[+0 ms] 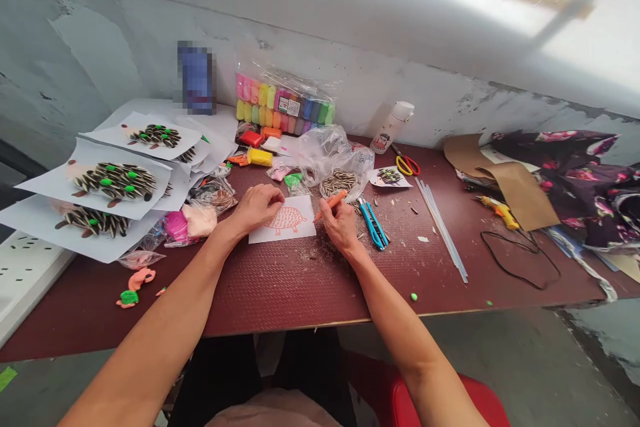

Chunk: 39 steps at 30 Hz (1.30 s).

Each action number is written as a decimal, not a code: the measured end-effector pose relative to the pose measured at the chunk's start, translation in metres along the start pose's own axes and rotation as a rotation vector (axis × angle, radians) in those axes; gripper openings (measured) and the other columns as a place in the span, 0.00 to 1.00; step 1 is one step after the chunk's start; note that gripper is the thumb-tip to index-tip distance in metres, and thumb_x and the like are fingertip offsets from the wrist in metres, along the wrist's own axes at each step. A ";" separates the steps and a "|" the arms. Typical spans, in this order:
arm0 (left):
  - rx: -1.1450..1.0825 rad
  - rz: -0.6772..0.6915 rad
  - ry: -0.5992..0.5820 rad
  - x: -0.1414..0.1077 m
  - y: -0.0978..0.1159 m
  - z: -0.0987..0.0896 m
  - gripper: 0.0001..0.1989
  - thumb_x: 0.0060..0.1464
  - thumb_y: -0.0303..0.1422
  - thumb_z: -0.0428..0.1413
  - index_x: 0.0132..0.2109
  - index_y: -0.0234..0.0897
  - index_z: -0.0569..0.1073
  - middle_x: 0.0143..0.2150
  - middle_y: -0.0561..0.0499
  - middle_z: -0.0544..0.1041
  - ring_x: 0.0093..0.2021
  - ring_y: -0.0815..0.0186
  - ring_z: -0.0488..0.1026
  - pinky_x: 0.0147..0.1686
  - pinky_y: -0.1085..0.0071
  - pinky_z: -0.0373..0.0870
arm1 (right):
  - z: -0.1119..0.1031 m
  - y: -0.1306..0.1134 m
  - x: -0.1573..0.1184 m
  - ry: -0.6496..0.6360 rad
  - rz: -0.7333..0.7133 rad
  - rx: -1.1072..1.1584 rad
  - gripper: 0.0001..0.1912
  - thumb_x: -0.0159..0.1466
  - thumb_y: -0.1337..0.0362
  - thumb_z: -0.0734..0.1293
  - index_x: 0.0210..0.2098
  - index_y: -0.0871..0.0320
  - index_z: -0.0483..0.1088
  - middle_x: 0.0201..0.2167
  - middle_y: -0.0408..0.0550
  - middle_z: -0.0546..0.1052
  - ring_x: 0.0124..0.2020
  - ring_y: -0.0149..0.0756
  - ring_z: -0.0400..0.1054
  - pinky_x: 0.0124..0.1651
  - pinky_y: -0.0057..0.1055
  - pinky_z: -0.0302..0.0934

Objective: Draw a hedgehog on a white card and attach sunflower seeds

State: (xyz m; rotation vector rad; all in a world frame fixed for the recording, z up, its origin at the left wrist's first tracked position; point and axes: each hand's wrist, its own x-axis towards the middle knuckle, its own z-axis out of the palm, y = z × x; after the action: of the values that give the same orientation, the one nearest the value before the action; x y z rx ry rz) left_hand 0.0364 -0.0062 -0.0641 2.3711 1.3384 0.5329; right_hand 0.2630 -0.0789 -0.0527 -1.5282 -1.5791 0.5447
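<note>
Maroon tabletop (280, 287) holds sketched paper (283, 219) between both hands (257, 208) (341, 225).

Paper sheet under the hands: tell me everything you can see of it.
The white paper sheet lies flat and slightly skewed on the dark red table. It looks like thin, plain paper. On it is a pinkish-orange line drawing of a rounded, hedgehog-like body, filled with rows of small marks. The person's left hand covers its upper left corner. The right hand, holding an orange stick, sits just beyond its right edge.
</note>
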 end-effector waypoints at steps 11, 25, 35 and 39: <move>-0.167 -0.031 0.100 -0.002 0.002 -0.004 0.12 0.54 0.33 0.52 0.38 0.38 0.80 0.38 0.47 0.82 0.38 0.59 0.75 0.40 0.64 0.70 | -0.001 0.001 -0.001 -0.049 0.039 -0.014 0.20 0.69 0.52 0.61 0.26 0.58 0.69 0.20 0.44 0.72 0.22 0.32 0.63 0.30 0.29 0.55; -0.055 -0.079 0.253 -0.001 -0.027 0.003 0.11 0.55 0.32 0.52 0.36 0.38 0.79 0.38 0.44 0.79 0.42 0.54 0.74 0.50 0.55 0.71 | -0.014 -0.002 0.004 -0.063 0.090 -0.124 0.14 0.66 0.58 0.59 0.24 0.52 0.55 0.18 0.37 0.61 0.23 0.30 0.53 0.30 0.29 0.46; 0.017 -0.073 0.200 -0.002 -0.026 0.002 0.11 0.56 0.32 0.52 0.37 0.39 0.80 0.40 0.44 0.79 0.44 0.54 0.72 0.48 0.57 0.70 | -0.016 -0.006 0.002 -0.165 0.084 -0.404 0.11 0.65 0.61 0.64 0.26 0.54 0.63 0.21 0.39 0.66 0.23 0.31 0.57 0.30 0.29 0.44; 0.014 -0.080 0.183 -0.003 -0.024 0.000 0.11 0.56 0.32 0.52 0.38 0.39 0.80 0.40 0.44 0.78 0.44 0.54 0.72 0.48 0.57 0.69 | -0.016 -0.007 0.001 -0.181 0.073 -0.484 0.12 0.66 0.61 0.63 0.26 0.55 0.66 0.20 0.40 0.68 0.23 0.32 0.57 0.30 0.30 0.43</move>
State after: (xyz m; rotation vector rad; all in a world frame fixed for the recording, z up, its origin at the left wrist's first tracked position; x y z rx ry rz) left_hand 0.0179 0.0030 -0.0763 2.3148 1.5126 0.7344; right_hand 0.2722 -0.0827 -0.0378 -1.9436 -1.8957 0.3623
